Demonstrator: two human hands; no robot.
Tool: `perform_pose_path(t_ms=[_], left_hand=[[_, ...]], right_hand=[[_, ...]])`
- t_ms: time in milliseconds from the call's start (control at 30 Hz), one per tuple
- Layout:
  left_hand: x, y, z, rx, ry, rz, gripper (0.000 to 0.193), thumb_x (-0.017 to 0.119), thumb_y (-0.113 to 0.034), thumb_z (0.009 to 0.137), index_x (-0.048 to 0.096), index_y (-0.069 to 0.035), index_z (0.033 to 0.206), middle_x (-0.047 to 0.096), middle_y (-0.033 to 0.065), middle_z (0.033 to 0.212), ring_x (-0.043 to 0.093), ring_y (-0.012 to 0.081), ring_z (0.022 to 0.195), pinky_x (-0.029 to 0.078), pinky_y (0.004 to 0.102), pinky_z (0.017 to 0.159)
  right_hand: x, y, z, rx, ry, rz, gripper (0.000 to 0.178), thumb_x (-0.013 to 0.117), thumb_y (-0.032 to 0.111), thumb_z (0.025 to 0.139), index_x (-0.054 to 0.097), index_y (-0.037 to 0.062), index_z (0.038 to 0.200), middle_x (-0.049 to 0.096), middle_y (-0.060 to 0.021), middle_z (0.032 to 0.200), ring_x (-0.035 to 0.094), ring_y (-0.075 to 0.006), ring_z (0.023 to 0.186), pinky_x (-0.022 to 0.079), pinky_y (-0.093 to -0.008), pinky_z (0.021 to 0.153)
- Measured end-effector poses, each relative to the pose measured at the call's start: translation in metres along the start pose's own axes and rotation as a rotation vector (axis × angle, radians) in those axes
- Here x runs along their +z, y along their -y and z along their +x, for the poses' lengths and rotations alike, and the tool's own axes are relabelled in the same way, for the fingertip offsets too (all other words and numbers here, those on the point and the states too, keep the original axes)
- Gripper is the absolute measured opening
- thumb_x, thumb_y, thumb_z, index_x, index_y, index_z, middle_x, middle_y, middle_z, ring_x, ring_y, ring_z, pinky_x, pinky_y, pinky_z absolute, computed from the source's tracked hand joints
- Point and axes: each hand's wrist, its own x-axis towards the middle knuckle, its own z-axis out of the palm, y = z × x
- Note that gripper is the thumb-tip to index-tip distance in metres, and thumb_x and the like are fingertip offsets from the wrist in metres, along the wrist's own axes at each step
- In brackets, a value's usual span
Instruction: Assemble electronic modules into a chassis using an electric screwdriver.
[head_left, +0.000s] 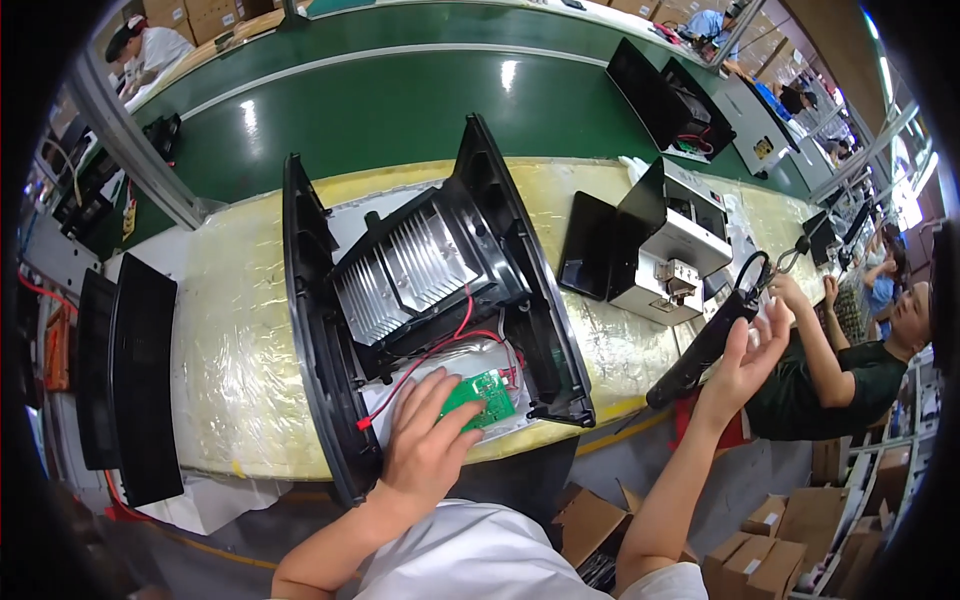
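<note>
My left hand (425,435) lies over the left part of a green circuit board (490,400), its fingers and thumb spread across the board and along its edge. Red wires run from the board into a large black housing (310,330) with tall side panels. A finned silver heat sink (405,275) sits tilted inside that housing. A red connector (365,424) on a loose wire rests near the left panel. My right hand (748,360) is raised at the right, fingers apart, with nothing visible in it. Close beside it is a long black bar-shaped part (700,350).
Black panels (150,375) stand at the left end of the yellow, film-covered bench (235,350). White metal units (680,240) with black screens are on the right. A co-worker (835,385) in a dark shirt works close by. Cardboard boxes (765,565) lie on the floor.
</note>
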Motion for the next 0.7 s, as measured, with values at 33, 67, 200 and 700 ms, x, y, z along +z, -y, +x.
perform_pose_path(t_ms=[33, 67, 200, 700], left_hand=[[-0.003, 0.002, 0.0, -0.003, 0.01, 0.006, 0.035, 0.079, -0.008, 0.076, 0.072, -0.003, 0.11, 0.06, 0.0207, 0.129, 0.054, 0.041, 0.127, 0.04, 0.0518, 0.109], [-0.006, 0.003, -0.002, -0.008, 0.014, 0.016, 0.035, 0.079, -0.008, 0.076, 0.072, -0.003, 0.109, 0.06, 0.021, 0.129, 0.054, 0.0407, 0.127, 0.039, 0.0518, 0.109], [-0.01, 0.003, -0.002, -0.012, 0.008, 0.02, 0.034, 0.079, -0.005, 0.074, 0.072, -0.003, 0.107, 0.06, 0.022, 0.128, 0.054, 0.0415, 0.126, 0.041, 0.051, 0.108], [-0.019, 0.004, -0.005, -0.036, 0.0, -0.129, 0.033, 0.076, 0.005, 0.071, 0.07, 0.003, 0.103, 0.058, 0.0261, 0.124, 0.055, 0.0453, 0.117, 0.045, 0.0493, 0.099]], right_hand=[[-0.003, -0.005, -0.01, 0.012, 0.001, -0.001, 0.052, 0.061, 0.008, 0.097, 0.042, -0.0011, 0.145, 0.055, -0.0102, 0.132, 0.056, -0.0223, 0.105, 0.045, -0.033, 0.094], [-0.006, -0.009, -0.021, 0.119, 0.115, 0.09, 0.053, 0.061, 0.014, 0.099, 0.041, -0.001, 0.146, 0.057, -0.0109, 0.128, 0.057, -0.0206, 0.103, 0.045, -0.032, 0.093], [-0.01, -0.017, -0.051, 0.467, 0.514, 0.615, 0.058, 0.059, 0.034, 0.102, 0.043, -0.0016, 0.144, 0.065, -0.0111, 0.098, 0.06, -0.0152, 0.082, 0.049, -0.0278, 0.076], [-0.031, 0.068, 0.032, -0.174, 0.4, 1.437, 0.066, 0.069, 0.018, 0.094, 0.036, 0.0072, 0.15, 0.051, -0.0047, 0.076, 0.051, -0.0139, 0.048, 0.052, -0.0285, 0.038]])
